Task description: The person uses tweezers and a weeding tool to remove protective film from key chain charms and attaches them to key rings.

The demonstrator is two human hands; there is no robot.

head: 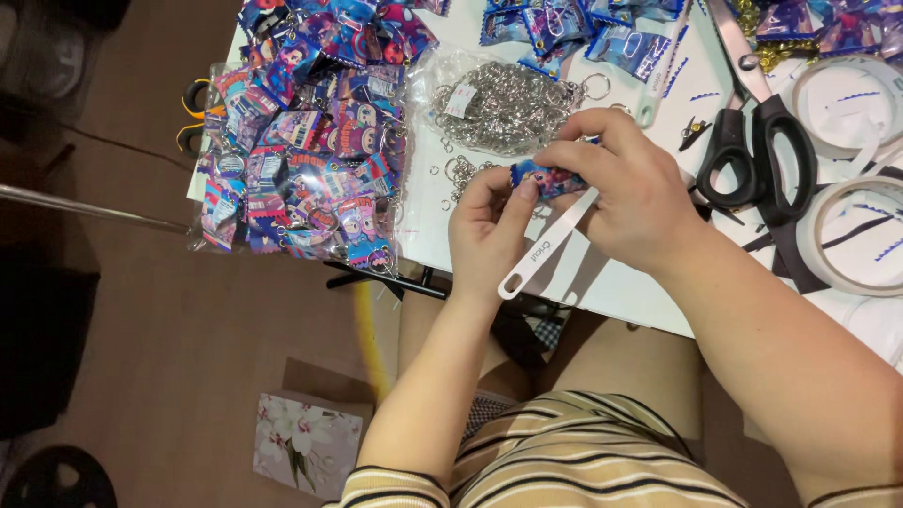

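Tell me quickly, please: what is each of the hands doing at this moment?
Left hand: closed, fingers pinching the small blue charm.
Right hand: closed on the same charm and on the white tool.

**What the white counter carries**

The counter [611, 282] holds a clear bag of colourful charms [296, 160], a bag of metal rings [503, 103], loose rings [456, 169], black scissors [762, 132], tape rolls [851, 235] and more charms [602, 28].
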